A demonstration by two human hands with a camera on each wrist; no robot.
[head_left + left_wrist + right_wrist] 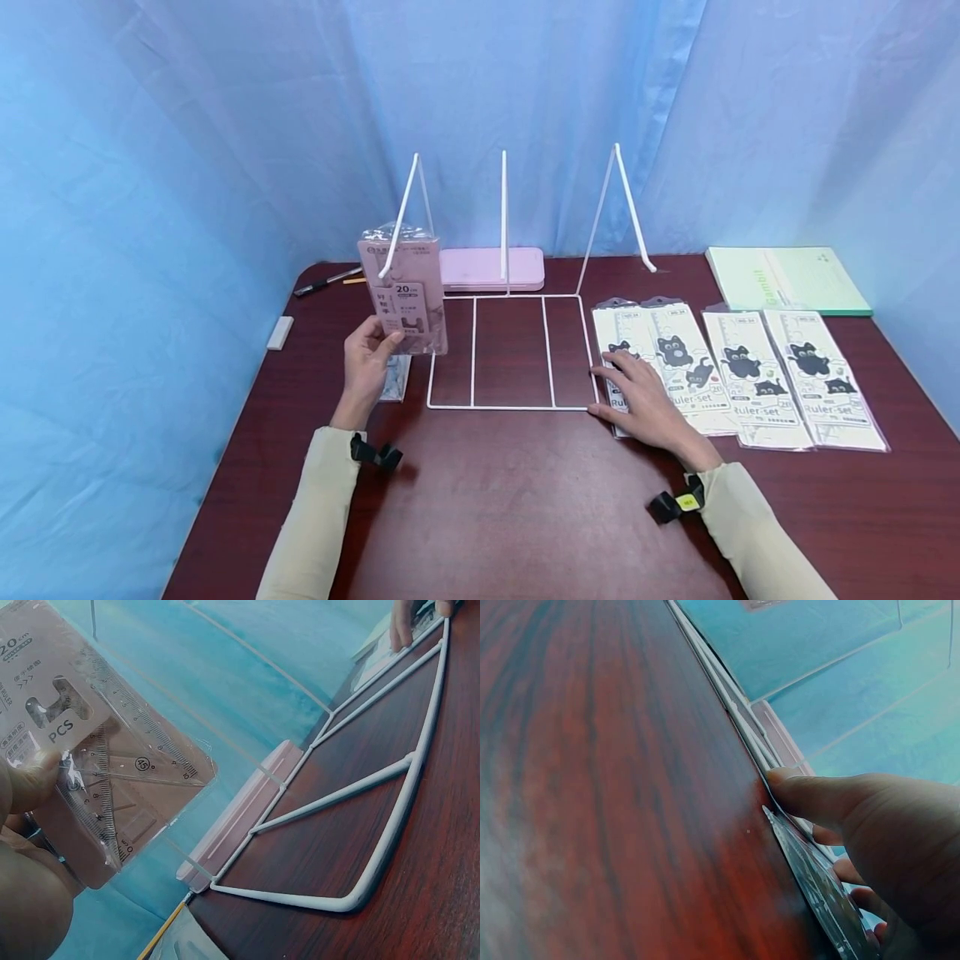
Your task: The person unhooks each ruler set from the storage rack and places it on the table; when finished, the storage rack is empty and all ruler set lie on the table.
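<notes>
My left hand [366, 362] pinches a pink ruler set pack [427, 292] by its lower edge, thumb in front. In the left wrist view, clear rulers and a set square [142, 742] show through the plastic. The pack hangs upright at the left side of a white wire display rack [512, 407], whose left prong overlaps its top in the head view. My right hand [641, 400] lies with fingers spread at the rack's right front corner. Its thumb [817, 796] touches the base wire, and the other fingers reach over a white cat-print ruler set pack [626, 321].
More cat-print ruler set packs [813, 375] lie at the right, with green notebooks [787, 279] behind them. A pink case [491, 268] sits behind the rack. At the left are a black pen [327, 282], a white eraser [280, 332] and a pale pack [395, 379]. Blue curtains surround the table.
</notes>
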